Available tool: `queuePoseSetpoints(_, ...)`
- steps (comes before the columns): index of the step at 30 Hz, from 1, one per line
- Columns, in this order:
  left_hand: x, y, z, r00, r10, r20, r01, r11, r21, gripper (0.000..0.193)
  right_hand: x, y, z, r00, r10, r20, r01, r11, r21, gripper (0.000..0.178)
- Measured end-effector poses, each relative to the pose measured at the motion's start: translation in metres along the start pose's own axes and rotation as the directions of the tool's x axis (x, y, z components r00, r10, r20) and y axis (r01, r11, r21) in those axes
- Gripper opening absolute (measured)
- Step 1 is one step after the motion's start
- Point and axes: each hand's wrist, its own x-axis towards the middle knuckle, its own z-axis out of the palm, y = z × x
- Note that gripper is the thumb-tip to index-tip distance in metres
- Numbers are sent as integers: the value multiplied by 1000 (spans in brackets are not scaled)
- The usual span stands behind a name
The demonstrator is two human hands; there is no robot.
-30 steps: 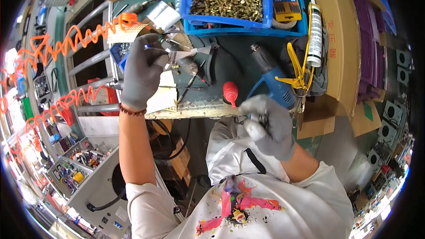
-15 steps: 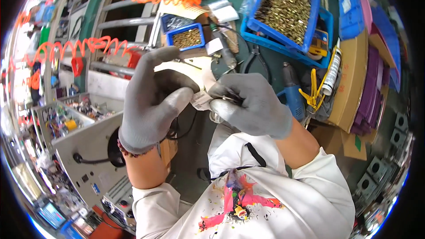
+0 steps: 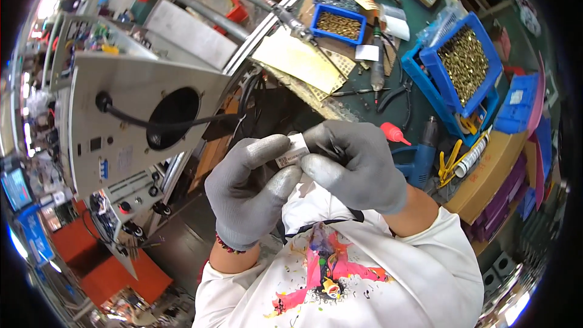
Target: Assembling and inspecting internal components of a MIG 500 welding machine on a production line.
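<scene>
A small white printed label [image 3: 293, 151] is held up in front of my chest, between my two hands. Both hands wear grey coated work gloves. My left hand [image 3: 252, 188] pinches the label's left side between thumb and forefinger. The thumb and fingers of my right hand [image 3: 358, 164] are closed on its right side. Something thin and dark shows among the curled fingers of the right hand, too small to name. Left of my hands stands a grey metal panel [image 3: 127, 158] with a round dark opening and a black cable [image 3: 176, 126] running out of it.
Blue bins of brass-coloured fasteners [image 3: 425, 54] stand on the green bench ahead. Perforated yellow sheets [image 3: 297, 61], a power screwdriver [image 3: 297, 27], pliers [image 3: 398, 97], a red-capped bottle [image 3: 395, 133], a blue heat gun [image 3: 423, 158] and a yellow caulking gun [image 3: 450, 164] lie there too.
My view has turned left, bringing the grey panel nearer the middle. My hands have come lower and closer together, and the label stays between them.
</scene>
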Motion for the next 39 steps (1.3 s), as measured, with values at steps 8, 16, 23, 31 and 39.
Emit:
queuePoseSetpoints(8, -40, 6, -51, 977, 97, -191, -39, 958, 283, 27, 22, -22, 13, 885, -304, 353, 466, 617, -634, 29)
queuePoseSetpoints(16, -54, 14, -71, 958, 172, -229, -80, 928, 363, 25, 42, -37, 36, 746, -249, 618, 666, 261, -699, 27)
queuePoseSetpoints(23, -50, 7, -80, 920, 326, -217, -226, 895, 384, 25, 54, -50, 48, 751, -124, 649, 655, 273, -705, 28)
queuePoseSetpoints(31, -43, 5, -80, 881, 424, -209, -309, 851, 425, 28, 62, -55, 42, 788, -102, 607, 603, 325, -729, 23)
queuePoseSetpoints(39, -38, -2, -68, 890, 411, -199, -329, 879, 345, 32, 46, -38, 55, 951, 5, 308, 106, 933, -343, 13)
